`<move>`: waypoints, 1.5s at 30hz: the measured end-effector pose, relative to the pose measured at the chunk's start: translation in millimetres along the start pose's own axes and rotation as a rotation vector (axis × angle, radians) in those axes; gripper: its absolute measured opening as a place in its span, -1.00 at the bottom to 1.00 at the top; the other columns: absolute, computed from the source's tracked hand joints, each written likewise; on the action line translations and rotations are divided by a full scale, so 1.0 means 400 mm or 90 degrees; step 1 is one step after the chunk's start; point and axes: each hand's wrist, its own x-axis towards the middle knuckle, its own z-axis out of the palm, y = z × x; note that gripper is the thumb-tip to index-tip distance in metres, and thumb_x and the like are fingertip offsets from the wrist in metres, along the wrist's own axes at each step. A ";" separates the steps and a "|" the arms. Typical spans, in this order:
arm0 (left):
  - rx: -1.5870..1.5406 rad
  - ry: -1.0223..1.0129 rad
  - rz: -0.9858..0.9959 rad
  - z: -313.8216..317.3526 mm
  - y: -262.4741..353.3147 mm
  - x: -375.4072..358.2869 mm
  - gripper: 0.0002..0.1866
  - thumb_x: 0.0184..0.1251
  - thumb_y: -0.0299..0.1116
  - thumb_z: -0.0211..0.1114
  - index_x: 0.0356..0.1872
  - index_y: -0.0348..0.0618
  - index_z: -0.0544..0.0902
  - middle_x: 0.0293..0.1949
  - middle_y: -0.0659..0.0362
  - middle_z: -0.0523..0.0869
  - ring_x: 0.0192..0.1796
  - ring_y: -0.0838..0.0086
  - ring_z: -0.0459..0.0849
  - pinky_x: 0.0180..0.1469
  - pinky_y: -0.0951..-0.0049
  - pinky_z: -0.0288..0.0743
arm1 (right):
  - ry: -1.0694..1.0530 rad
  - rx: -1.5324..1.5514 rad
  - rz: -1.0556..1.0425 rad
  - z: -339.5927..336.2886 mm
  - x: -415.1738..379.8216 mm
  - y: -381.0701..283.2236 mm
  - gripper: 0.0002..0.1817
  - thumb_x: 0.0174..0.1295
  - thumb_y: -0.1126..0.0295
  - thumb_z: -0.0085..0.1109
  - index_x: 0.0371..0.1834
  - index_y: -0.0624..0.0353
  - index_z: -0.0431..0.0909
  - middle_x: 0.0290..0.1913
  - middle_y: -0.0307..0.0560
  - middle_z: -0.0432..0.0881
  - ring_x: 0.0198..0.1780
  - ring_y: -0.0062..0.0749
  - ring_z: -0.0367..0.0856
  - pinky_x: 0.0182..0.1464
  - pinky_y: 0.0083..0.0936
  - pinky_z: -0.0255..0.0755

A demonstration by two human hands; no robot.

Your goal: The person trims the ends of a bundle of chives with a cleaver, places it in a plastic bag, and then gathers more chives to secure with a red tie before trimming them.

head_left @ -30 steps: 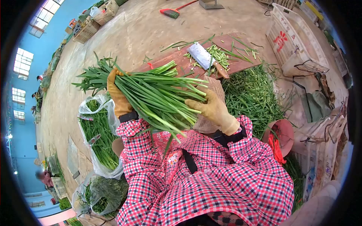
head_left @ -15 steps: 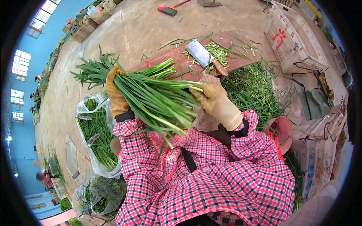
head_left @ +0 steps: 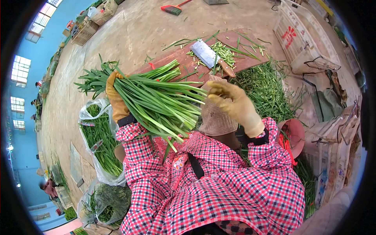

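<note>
My left hand (head_left: 115, 98), in a tan glove, is wrapped round the leafy part of a loose bunch of garlic chives (head_left: 160, 100). The pale stem ends fan out to the right. Just off these ends, my gloved right hand (head_left: 235, 105) is raised with its fingers apart and nothing in them. Beyond the bunch, a tied bundle of chives (head_left: 166, 71) lies on a reddish board (head_left: 166, 58). A cleaver (head_left: 205, 53) with a wooden handle rests there too, beside cut stem pieces (head_left: 225, 55).
Trimmed leaves (head_left: 264, 94) are heaped right of the board. A pink container (head_left: 296, 135) with red ties stands by my right sleeve. At left is a plastic bag (head_left: 87, 111) of greens. A white crate (head_left: 291, 37) stands far right; a broom (head_left: 171, 9) lies behind.
My right hand has let go of the stem ends, moved right and spread its fingers. My left hand still holds the bunch and has barely shifted left.
</note>
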 end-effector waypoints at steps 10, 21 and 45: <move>0.024 0.011 0.052 -0.004 0.000 -0.008 -0.84 0.37 -0.29 0.30 -0.37 -0.13 0.63 -0.41 0.18 0.70 -0.35 0.42 0.68 -0.23 0.44 0.63 | 0.015 -0.032 -0.012 0.101 0.026 -0.004 -0.65 0.29 0.45 0.32 0.12 0.28 0.61 -0.12 -0.08 0.74 -0.14 -0.50 0.66 -0.01 -0.53 0.53; 0.037 0.004 0.088 0.004 -0.005 -0.022 -0.88 0.38 -0.33 0.32 -0.29 -0.14 0.66 -0.42 0.25 0.67 -0.29 0.45 0.66 -0.17 0.45 0.63 | -0.002 0.164 0.104 0.097 0.049 0.012 -0.66 0.17 0.54 0.36 0.03 0.34 0.62 -0.17 -0.12 0.72 -0.14 -0.53 0.65 -0.09 -0.56 0.52; 0.103 0.127 0.312 0.036 0.007 0.011 -0.68 0.38 -0.12 0.07 -0.29 -0.17 0.62 -0.28 0.07 0.71 -0.22 0.24 0.69 -0.06 0.24 0.63 | -0.033 0.348 0.126 0.230 0.043 0.007 -0.42 0.22 0.28 0.41 0.27 0.28 0.50 0.11 0.02 0.66 0.15 -0.32 0.61 0.23 -0.45 0.45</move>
